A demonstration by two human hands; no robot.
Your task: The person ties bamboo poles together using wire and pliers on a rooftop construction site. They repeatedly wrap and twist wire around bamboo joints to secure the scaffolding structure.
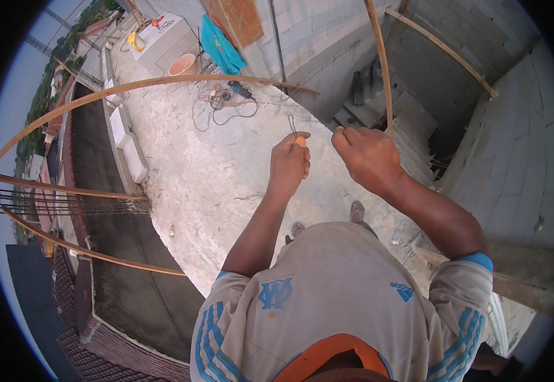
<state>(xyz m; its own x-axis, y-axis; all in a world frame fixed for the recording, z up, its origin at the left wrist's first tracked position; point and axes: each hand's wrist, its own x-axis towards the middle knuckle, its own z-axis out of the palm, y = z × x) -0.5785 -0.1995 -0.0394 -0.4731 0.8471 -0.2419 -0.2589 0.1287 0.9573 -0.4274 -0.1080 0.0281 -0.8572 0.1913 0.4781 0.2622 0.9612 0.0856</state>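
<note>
L hand [289, 162] closed firmly round the orange grip of a small tool [300, 141], thumb on top, no gap btwn fingers & handle; a thin metal loop [291, 122] stands up just above the fist, though whether it's part of the tool can't be told. R hand [369, 153], just to its side, is curled into a fist, knuckles up; contents, if any, hidden. Fine wires [307, 120] show nr the loop, far ends unclear. Likely risk: wire slipping or springing loose if pulled unevenly, pricking bare fingers; no gloves on. Sandals [357, 211] below, on a rough concrete slab [213, 184]. Bigger worry, judging by the layout: the open stairwell [410, 118] ahead & R, no rail seen at that edge; a step fwd w/ eyes on the hands could mean a fall. Farther off, a power tool [242, 89] lies w/ its cord [216, 121] loosely looped, a trip hazard if walked through. Beyond: orange tub [181, 64], teal cloth [221, 48].
</note>
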